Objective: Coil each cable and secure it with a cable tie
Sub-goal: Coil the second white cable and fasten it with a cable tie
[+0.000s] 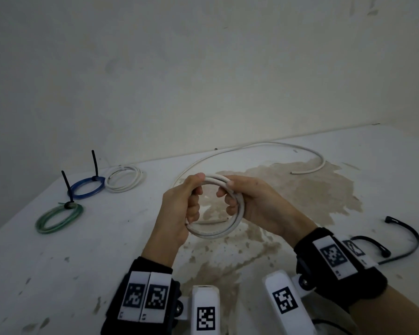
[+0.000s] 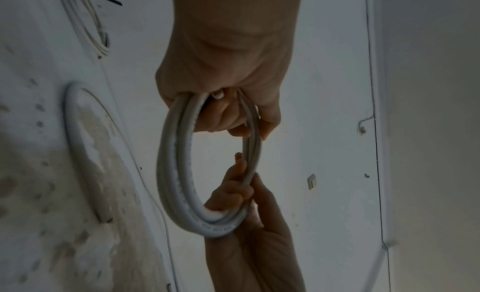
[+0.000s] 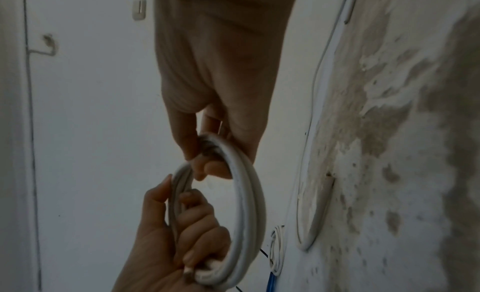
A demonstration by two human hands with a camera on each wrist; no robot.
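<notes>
A thick white cable is wound into a small coil [image 1: 214, 232] held above the table's middle. My left hand [image 1: 192, 192] grips the coil's left side, fingers curled through the loop and thumb on top. My right hand [image 1: 230, 193] grips the right side the same way. The cable's loose tail [image 1: 252, 148] sweeps across the table to the back right and ends near a stain. In the left wrist view the coil [image 2: 176, 173] hangs between my left hand [image 2: 228, 112] and right hand [image 2: 241, 190]. The right wrist view shows the coil [image 3: 249, 204] from the other side.
On the white table [image 1: 82, 262] at the left lie a green coil [image 1: 58, 218], a blue coil [image 1: 87, 187] and a white coil [image 1: 124, 181], the green and blue ones bound with black ties. Loose black cable ties [image 1: 406, 238] lie at the right. A wall stands close behind.
</notes>
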